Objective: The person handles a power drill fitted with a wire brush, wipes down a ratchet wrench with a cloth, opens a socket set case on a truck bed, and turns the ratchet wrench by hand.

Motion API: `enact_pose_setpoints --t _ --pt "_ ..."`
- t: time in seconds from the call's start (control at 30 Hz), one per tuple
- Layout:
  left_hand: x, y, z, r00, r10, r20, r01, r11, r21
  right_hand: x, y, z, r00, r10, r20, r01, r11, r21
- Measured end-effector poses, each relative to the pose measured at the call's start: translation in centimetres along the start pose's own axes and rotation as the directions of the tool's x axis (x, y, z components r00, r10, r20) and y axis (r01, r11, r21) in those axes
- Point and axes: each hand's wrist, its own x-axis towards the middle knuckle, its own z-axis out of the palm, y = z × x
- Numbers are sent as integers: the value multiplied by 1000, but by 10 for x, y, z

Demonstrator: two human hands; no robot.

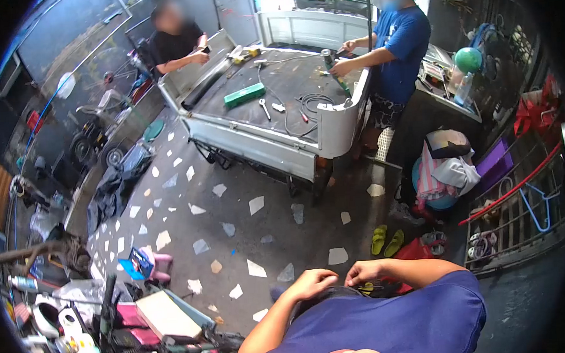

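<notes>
Low in front of my blue shirt, my two hands come close together with a small gap between them. The fingers of my left hand are curled inward over dark cloth at my lap. Facing it, my right hand is also closed, fingertips bent down. Whatever either hand may pinch is hidden or too small to name. A small yellow patterned patch shows just below my right hand.
Ahead stands a pickup truck bed holding a green box, a wrench and cables. Two people stand by it; one person in blue holds a green tool. Yellow slippers lie rightward; clutter fills the lower left.
</notes>
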Motion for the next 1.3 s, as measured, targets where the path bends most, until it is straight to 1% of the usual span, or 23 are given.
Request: enact_pose_setpoints --t 0.07,0.1,0.17,0.23,0.3,0.4,0.43,0.57,0.63,0.7,0.77,0.83,0.87,0.9,0.93,1.0,1.03,1.07,1.1,1.13,1.2,1.23,1.3 --pt "24 -3 1 968 26 250 -70 983 168 6 11 12 994 -63 -85 67 997 48" --pt "78 -3 4 919 118 376 -190 969 160 -19 7 -23 989 49 -137 -47 999 20" --pt "100 -5 -18 858 54 511 -240 922 305 -9 -18 -23 963 -30 -269 31 1000 -2" --pt "116 -16 -42 835 80 544 -314 882 351 6 -27 -24 916 -23 -402 37 999 26" --pt "126 -21 -71 816 49 576 -321 867 381 24 -28 -17 883 166 -439 -28 952 304" --pt "137 -22 -123 808 89 582 -319 897 306 35 -66 -12 833 242 -498 8 894 448" --pt "132 -13 -155 824 114 555 -278 935 219 37 -88 -19 835 262 -485 -14 890 457" --pt "133 -12 -201 865 139 483 -261 945 195 36 -115 -16 860 346 -374 -94 829 551" --pt "130 -5 -225 857 139 496 -223 968 114 45 -121 -15 886 285 -366 9 778 628" --pt "131 0 -252 853 143 502 -237 963 128 53 -143 -32 885 338 -321 -95 805 585" --pt "133 -14 -275 856 166 489 -270 951 150 72 -162 -50 900 293 -324 -68 827 558" --pt "139 -31 -296 852 232 468 -345 923 171 93 -179 -83 941 297 -161 -216 895 389" --pt "142 -41 -313 878 228 421 -333 922 196 105 -190 -108 953 285 -100 -242 920 308" --pt "144 -65 -328 944 129 304 -201 955 220 124 -198 -141 971 219 -94 -211 974 87" --pt "137 -58 -361 972 98 212 -137 975 176 148 -221 -173 981 141 -134 -171 954 -246" --pt "114 -57 -418 994 -15 -108 18 999 28 210 -275 -223 948 -39 -317 -135 851 -507" --pt "109 -95 -442 970 -94 -225 84 995 -53 249 -296 -242 937 -185 -296 19 874 -485" --pt "93 -116 -466 917 -118 -380 99 993 -70 300 -308 -259 937 -289 -196 157 850 -502" --pt "77 -151 -487 838 -251 -484 176 965 -194 359 -313 -267 981 -176 -86 133 922 -363" --pt "55 -177 -506 730 -318 -606 270 947 -172 368 -364 -258 990 134 47 -123 975 -185" --pt "3 -212 -536 593 -238 -769 394 919 19 416 -394 -252 933 143 330 -101 985 -141" --pt "-24 -244 -545 528 -293 -797 447 894 -32 450 -395 -254 908 19 418 129 937 -324" --pt "-75 -281 -556 428 -473 -770 552 812 -192 457 -428 -262 859 75 506 282 756 -591"
